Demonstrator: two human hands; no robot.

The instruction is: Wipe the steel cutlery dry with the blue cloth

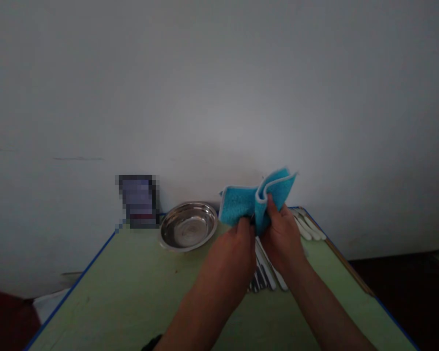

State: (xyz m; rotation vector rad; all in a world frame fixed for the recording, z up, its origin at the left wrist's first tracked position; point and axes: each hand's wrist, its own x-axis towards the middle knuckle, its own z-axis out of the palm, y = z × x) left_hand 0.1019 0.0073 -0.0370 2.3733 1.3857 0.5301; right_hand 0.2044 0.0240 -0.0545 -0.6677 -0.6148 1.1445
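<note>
You hold a blue cloth [237,202] in front of you, above the far half of the bench [131,287]. The cloth has a pale border and it is folded: one part is spread flat to the left, and the other part makes a loop and stands up to the right.

Your right hand [283,236] grips this folded part, with the thumb pressed on the blue surface and the other fingers behind it. Your left hand [230,248] is at the lower edge of the cloth, with its fingers curled inward. A small dark thing shows near these fingertips, but I cannot tell whether they grip it, the cloth, or both.

Below your hands, a row of cutlery [270,278] lies on the bench, side by side, partly covered by your hands. To the right of your right hand, near the far right corner, lies a group of pale, long pieces [309,226] with rounded ends.

A shiny metal bowl [190,229] stands upright to the left of the cloth, close to the wall [205,87]. Farther left, at the far corner, there is a dark-framed object [137,200], too blurred to identify.
</note>
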